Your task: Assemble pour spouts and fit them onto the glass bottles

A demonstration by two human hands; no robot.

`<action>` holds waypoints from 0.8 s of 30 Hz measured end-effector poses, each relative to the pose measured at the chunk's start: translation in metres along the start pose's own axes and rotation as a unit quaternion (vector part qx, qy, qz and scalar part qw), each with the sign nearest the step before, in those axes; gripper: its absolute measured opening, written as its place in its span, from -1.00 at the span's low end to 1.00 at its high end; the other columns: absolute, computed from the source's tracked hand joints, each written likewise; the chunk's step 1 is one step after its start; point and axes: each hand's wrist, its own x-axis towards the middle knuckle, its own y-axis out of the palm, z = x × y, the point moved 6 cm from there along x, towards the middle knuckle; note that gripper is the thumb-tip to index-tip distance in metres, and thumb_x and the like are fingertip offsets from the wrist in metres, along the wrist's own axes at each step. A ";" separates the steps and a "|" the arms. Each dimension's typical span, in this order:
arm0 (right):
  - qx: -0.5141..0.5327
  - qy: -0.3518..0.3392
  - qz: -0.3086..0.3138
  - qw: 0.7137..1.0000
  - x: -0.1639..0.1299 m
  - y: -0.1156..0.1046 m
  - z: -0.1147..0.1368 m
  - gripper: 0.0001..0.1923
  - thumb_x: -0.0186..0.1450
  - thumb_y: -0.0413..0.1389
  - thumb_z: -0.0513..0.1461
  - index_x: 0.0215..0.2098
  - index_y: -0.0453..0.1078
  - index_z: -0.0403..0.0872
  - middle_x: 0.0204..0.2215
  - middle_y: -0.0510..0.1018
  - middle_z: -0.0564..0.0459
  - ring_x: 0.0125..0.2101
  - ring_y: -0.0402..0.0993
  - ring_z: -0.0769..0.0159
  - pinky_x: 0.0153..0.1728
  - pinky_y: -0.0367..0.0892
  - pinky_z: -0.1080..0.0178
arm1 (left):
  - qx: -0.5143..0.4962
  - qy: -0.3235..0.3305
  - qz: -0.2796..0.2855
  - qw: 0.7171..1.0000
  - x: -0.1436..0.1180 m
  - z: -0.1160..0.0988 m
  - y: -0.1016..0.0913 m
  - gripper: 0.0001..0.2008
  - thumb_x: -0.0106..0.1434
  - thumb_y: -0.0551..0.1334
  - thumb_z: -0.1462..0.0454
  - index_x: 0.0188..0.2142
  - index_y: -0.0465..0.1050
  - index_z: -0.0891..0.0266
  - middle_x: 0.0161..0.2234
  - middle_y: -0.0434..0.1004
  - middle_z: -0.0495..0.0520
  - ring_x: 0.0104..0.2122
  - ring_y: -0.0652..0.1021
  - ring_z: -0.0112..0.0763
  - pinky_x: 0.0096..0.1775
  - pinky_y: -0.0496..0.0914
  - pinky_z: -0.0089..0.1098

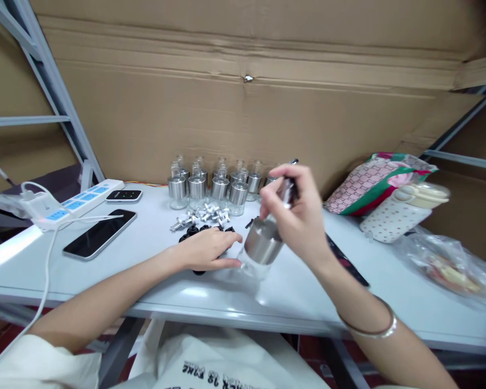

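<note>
At a white worktable backed by flattened cardboard sheets and grey metal shelving, the right hand closes its fingers around a small silver-collared glass bottle, held tilted just above the tabletop. The left hand lies palm down, fingers loosely curled over black caps. Behind stand a row of matching bottles and a heap of silver pump fittings; a phone and power strip sit at left, a patterned bag at right.
</note>
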 end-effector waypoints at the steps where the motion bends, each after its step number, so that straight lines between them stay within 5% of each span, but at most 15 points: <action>1: -0.014 -0.012 -0.036 0.999 0.011 -0.010 -0.001 -0.79 0.29 0.08 -0.29 -0.14 0.17 0.04 -0.52 0.33 0.19 -0.60 0.32 0.41 -0.51 0.27 0.25 | 0.010 -0.009 0.006 1.000 0.000 0.000 0.001 -0.48 0.37 -0.10 -0.09 -0.02 0.24 0.30 -0.29 0.48 0.13 -0.33 0.48 -0.25 -0.21 0.32 -0.28; 6: -0.070 -0.016 -0.096 0.993 0.073 -0.040 -0.055 -0.52 0.19 0.17 -0.26 -0.01 0.05 0.08 -0.44 0.38 0.17 -0.56 0.36 0.37 -0.48 0.31 0.22 | 0.055 -0.020 0.017 0.998 -0.001 0.001 0.006 -0.71 0.35 0.10 0.20 0.01 0.24 0.28 -0.11 0.49 0.15 -0.16 0.51 -0.23 -0.10 0.31 -0.29; 12: -0.145 0.039 -0.075 0.986 0.103 -0.029 -0.139 -0.69 0.12 0.13 -0.31 -0.21 0.13 -0.04 -0.49 0.36 0.15 -0.51 0.32 0.36 -0.38 0.26 0.19 | 0.069 -0.011 0.014 0.997 -0.001 -0.001 0.006 -0.69 0.34 0.11 0.22 0.04 0.23 0.29 -0.05 0.45 0.18 -0.16 0.51 -0.23 -0.12 0.34 -0.27; 24: -0.174 0.104 -0.042 0.978 0.094 -0.004 -0.179 -0.66 0.12 0.10 -0.26 -0.15 0.15 -0.10 -0.44 0.40 0.10 -0.41 0.33 0.32 -0.24 0.24 0.21 | 0.072 0.001 0.019 0.997 -0.001 0.001 0.010 -0.81 0.34 0.10 0.25 -0.10 0.33 0.29 -0.18 0.47 0.12 -0.21 0.51 -0.28 -0.14 0.35 -0.30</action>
